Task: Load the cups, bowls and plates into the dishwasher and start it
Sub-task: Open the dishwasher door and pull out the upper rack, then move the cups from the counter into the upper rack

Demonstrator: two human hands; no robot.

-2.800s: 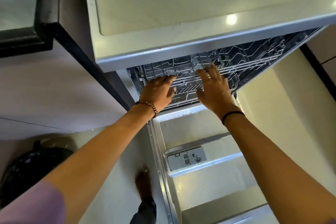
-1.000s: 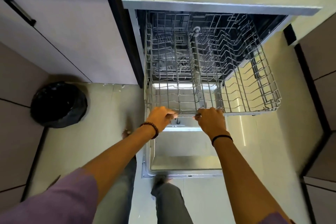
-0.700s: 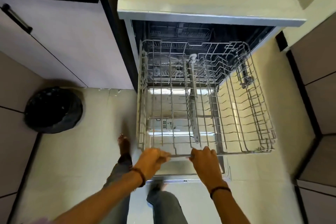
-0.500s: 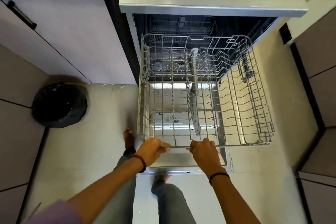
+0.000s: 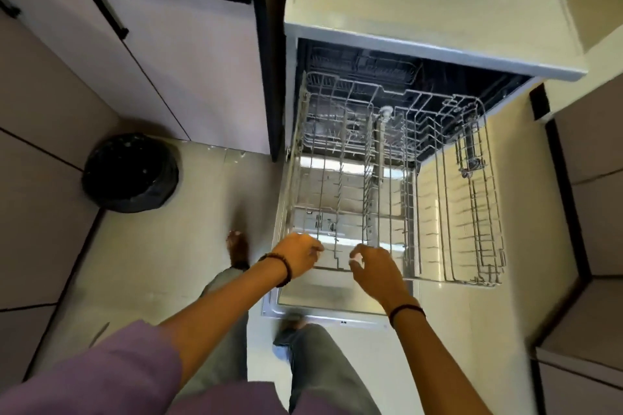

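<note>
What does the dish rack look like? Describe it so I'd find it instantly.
Find the white dishwasher standing open on the right. Its rack juts from the dark opening above the lowered door. Unlike the dark tray inside, it is pale wire, pulled out and empty.

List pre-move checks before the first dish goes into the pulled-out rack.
1. Dishwasher door folded down flat: ok.
2. Upper rack drawn out over the door: ok.
3. Upper rack free of dishes: ok.
4. Left hand and right hand off the front rail: cannot tell, both curled at it, blurred.
5. Cups, bowls, plates within sight: not ok, none in view.
6. Black bin clear of the door: ok.
</note>
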